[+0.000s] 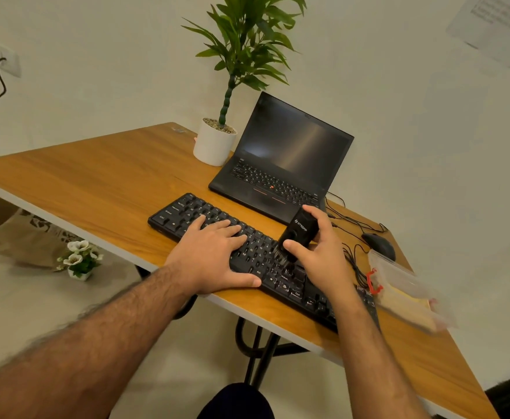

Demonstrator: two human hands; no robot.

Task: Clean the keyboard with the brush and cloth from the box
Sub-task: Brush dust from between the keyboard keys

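left hand [214,258]: fingers flat and spread on keyboard [247,252], which lies along the table's near edge
right hand [317,252]: fingers curled round brush [297,232], bristles down on keys
box [405,294]: clear, right of keyboard, yellow cloth [411,306] inside
table [96,179]: wooden, bare at left
far: mouse [379,244], laptop [281,164], potted plant [217,140] by the wall

The keyboard [247,252] shows white key legends: "Ctrl" on its far-left corner key, "Alt" on a key in the near row, and "Ctrl" again on a near-row key towards its right end. The black brush [297,234] carries a white logo with lettering too small to read. The paper on the wall [501,25] has blurred, unreadable print.
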